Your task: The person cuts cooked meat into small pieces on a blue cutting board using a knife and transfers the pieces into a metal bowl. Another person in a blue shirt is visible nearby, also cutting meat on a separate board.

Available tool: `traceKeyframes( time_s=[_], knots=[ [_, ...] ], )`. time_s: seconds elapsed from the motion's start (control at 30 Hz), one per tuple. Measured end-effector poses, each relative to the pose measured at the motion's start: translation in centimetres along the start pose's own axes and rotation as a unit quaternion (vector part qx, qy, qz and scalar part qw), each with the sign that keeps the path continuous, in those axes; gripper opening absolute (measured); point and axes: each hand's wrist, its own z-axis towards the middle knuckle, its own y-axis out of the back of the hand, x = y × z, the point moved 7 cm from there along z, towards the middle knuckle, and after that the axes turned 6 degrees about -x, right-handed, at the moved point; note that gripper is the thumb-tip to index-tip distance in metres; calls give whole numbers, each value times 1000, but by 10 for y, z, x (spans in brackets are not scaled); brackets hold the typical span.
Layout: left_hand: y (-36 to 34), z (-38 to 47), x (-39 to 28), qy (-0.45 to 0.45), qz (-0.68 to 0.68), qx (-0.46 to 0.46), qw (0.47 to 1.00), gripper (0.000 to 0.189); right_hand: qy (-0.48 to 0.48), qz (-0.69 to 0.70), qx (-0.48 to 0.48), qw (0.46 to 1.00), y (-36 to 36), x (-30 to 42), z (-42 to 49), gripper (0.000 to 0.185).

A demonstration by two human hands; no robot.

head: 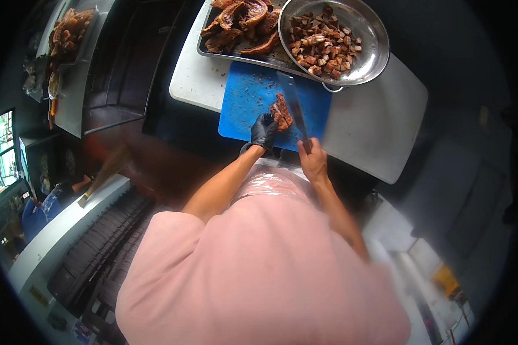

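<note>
A piece of browned cooked meat (281, 113) lies on the blue cutting board (246, 101). My left hand (264, 130), in a black glove, grips its left side near the board's front edge. My bare right hand (314, 160) is closed around the handle of a large knife (294, 102). The blade points away from me, along the meat's right side; whether it touches the meat I cannot tell. Small crumbs of meat are scattered over the board.
Behind the board, a metal tray (216, 56) holds large cooked meat pieces. A round steel bowl (371, 49) of diced meat overlaps its right side. All stand on a white table (371, 125). A counter with more meat is at upper left; a person in blue (36, 217) is at far left.
</note>
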Motion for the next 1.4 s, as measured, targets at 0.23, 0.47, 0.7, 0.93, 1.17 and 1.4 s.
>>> traceKeyframes(
  time_s=[0.23, 0.47, 0.7, 0.93, 1.17, 1.4],
  knots=[
    [-3, 1, 4, 3, 46, -22, 999, 61, -122, -152, 107, 975, -47, -54, -13, 34],
    [-12, -21, -44, -109, 277, -99, 949, 89, -98, -65, 94, 989, -53, -59, 18, 40],
    [-21, -7, -95, -347, 459, 8, 818, 47, -50, -31, 22, 998, 1, -20, 31, 37],
    [7, -5, -82, -282, 456, 21, 844, 62, 12, 13, -2, 1000, 3, -19, 10, 30],
    [24, -2, -54, -246, 346, -14, 905, 66, 25, -101, 51, 993, -39, -44, 30, 33],
    [25, 3, -50, -237, 331, -12, 913, 57, -48, -132, 122, 983, -40, -42, 18, 31]
  ],
)
